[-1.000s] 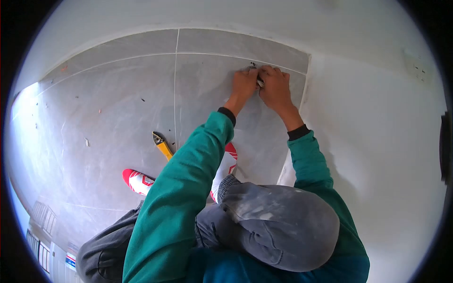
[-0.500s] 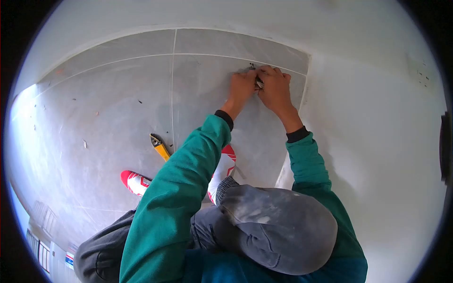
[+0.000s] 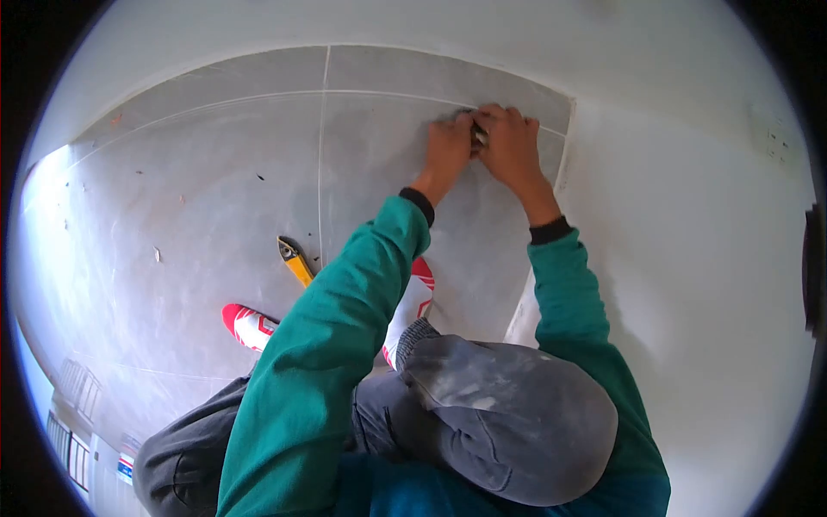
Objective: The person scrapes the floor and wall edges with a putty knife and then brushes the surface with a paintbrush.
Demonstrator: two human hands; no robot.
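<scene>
Pinched between the bent fingers of the left hand [image 3: 449, 151] and the right hand [image 3: 512, 148] is a small object [image 3: 480, 135], part dark and part pale, in the upper right of the frame. Knuckles face the camera and hide most of it, so what it is, and just where each fingertip presses, cannot be told. It looks light, and probably fairly stiff; whether it is slippery or fragile does not show. With so little of it to hold, a fingertip pinch at either end seems the better hold, leaving the middle free.

Around the hands lies the grey tiled floor [image 3: 215, 198], its pale joint lines crossing near the top centre. A white wall [image 3: 672, 233] fills the right side, with a socket plate [image 3: 773, 138] at upper right. Left of centre lies a yellow-handled tool [image 3: 301, 269] with a dark head, just beside the left green sleeve [image 3: 319, 370] and well apart from both hands. Red-and-white socks [image 3: 248, 326] show on either side of that sleeve, above a grey trouser knee [image 3: 508, 405] at bottom centre. Farther out, a dark scrap [image 3: 260, 177] and a pale scrap [image 3: 158, 254] lie on the left.
</scene>
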